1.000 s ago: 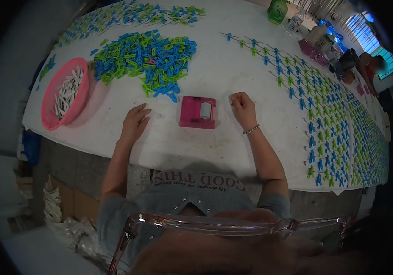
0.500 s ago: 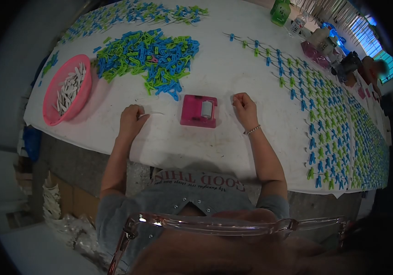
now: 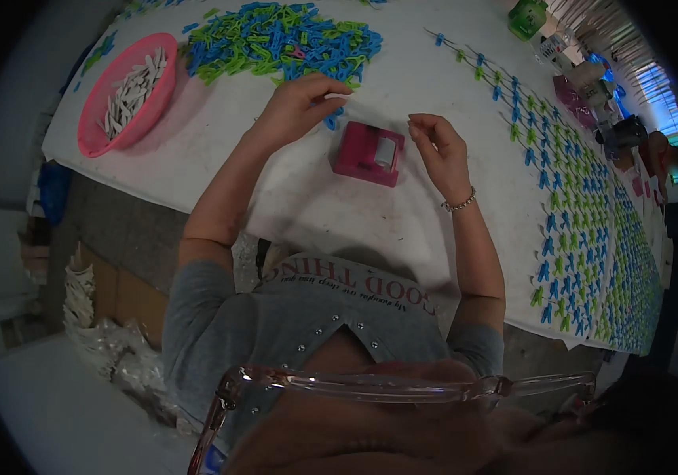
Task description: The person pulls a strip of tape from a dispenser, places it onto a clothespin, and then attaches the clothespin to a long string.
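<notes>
My left hand [image 3: 301, 111] is above the near edge of the clothespin pile, its thumb and fingers closed on a thin white strip [image 3: 340, 96] that barely shows. My right hand [image 3: 442, 150] is raised just right of a pink box [image 3: 360, 154] with a pale roll [image 3: 387, 152] set in it. Its fingers are curved, the thumb and forefinger a little apart, and I see nothing between them. Both hands are clear of the box. Blue and green plastic clothespins [image 3: 275, 39] lie heaped beyond my left hand, with a blue one partly hidden below it.
A pink basin [image 3: 89, 119] of white strips [image 3: 134, 91] stands at the left. Rows of clothespins on strips [image 3: 568, 237] cover the table's right side. A green bottle [image 3: 526, 19] and other items stand at the far right, near another person [image 3: 662, 157].
My left hand has moved forward and right, from the table's front towards the clothespin pile. My right hand has lifted slightly, its fingers loosening. The camera view has shifted.
</notes>
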Motion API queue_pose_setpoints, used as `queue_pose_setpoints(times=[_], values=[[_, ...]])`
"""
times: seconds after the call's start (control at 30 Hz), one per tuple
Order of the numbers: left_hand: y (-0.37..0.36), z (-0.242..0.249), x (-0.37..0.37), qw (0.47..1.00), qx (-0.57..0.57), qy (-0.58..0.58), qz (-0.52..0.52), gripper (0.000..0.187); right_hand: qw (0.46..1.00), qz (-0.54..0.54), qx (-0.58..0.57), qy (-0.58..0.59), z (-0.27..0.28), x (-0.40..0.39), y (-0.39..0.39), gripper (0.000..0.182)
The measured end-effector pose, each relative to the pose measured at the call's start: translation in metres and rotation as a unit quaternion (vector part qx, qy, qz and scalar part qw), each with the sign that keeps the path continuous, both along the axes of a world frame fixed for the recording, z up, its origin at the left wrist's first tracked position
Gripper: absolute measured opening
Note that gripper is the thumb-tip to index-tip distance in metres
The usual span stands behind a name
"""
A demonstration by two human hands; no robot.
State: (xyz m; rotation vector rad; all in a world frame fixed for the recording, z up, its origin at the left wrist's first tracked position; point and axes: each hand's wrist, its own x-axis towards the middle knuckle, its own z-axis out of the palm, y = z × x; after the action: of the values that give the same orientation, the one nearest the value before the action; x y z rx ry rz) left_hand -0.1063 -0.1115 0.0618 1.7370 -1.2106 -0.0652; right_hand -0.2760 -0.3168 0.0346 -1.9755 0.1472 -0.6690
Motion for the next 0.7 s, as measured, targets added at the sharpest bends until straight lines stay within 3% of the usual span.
queue_pose_setpoints(times=[0.17,0.23,0.37,0.53,0.7], values=[[-0.019,0.008,-0.018,0.999,0.046,-0.001,-0.002,0.012,0.999,0.031,-0.024,0.011,0.006,0.002,0.011,0.018],[-0.022,0.002,-0.021,0.998,0.054,0.007,-0.001,0.010,0.995,0.047,0.028,0.088,-0.010,0.002,0.005,0.019],[-0.024,-0.018,-0.024,0.998,-0.033,-0.038,-0.049,0.011,0.994,0.048,-0.011,0.099,-0.019,-0.002,0.007,0.018],[-0.022,-0.033,-0.026,0.995,-0.036,-0.057,-0.068,0.014,0.993,0.008,-0.121,0.007,-0.045,0.002,0.013,0.015],[-0.014,-0.040,-0.032,0.994,-0.013,-0.100,-0.048,0.011,0.988,0.012,-0.153,0.004,-0.052,0.003,0.015,0.018]])
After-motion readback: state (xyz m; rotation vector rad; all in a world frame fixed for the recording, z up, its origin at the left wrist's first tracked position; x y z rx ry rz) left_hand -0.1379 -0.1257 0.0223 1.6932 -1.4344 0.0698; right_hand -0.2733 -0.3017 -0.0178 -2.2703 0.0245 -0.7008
